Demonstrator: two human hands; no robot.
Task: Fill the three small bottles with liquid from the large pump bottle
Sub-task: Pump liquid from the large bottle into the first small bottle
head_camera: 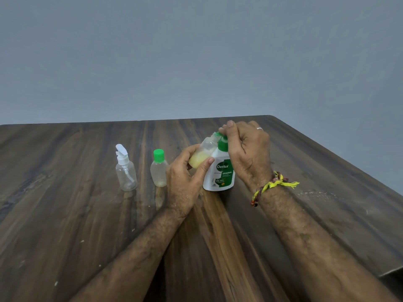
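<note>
One of the three small bottles was being filled: a clear small bottle [201, 154], roughly a third full of pale yellow liquid, was held tilted against the pump bottle [220, 171], its mouth up at the green nozzle. It was gripped by the left hand [185, 177], thumb and fingers [206, 164] curled round its lower half. The pump head was covered by the right hand [246, 149], its fingers curled down over the top, seemingly pressing. The pump bottle stood upright on the tabletop [87, 225]. Just left of the pump bottle, partly hidden behind the left hand, a green-capped bottle [159, 168] was seen, closed, with only a thin layer of liquid at its bottom; it was judged hardly filled. Further left of the pump bottle a spray-top bottle [125, 171] stood, apparently empty. So most of the task was judged to remain. A dark wood-grain tabletop with small pale flecks carried the things, and behind the pump bottle a plain grey-blue wall [196, 51] was seen
</note>
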